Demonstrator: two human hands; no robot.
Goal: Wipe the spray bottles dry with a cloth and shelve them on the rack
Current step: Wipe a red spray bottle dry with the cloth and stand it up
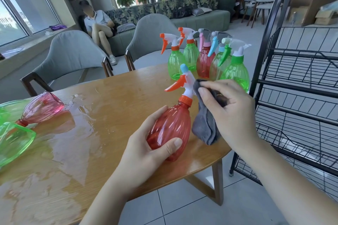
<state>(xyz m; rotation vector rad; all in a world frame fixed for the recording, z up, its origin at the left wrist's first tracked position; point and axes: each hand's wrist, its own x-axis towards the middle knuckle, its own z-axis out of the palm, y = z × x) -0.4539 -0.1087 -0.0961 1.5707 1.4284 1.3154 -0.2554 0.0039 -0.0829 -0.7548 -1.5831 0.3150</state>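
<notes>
Near the centre of the frame, the left hand (146, 144) has its grip curled round the lower body of a red spray bottle (170, 129), thumb across the front and fingers behind it. The bottle is held just above the wooden surface (109, 106), its long axis tilted, base toward the lower left and nozzle head toward the upper right; the orange trigger (175, 84) points to the left of the frame. The right hand (228, 111) has its grip pinched on a grey cloth (204, 124), pressing a fold against the back of the nozzle head while the rest hangs down beside the bottle. Five more spray bottles (204, 60) stand upright in a cluster above the hands. A black wire rack (296, 97) stands at the right edge. Water pools on the surface at left, near a pink bottle (42, 109) lying on its side.
</notes>
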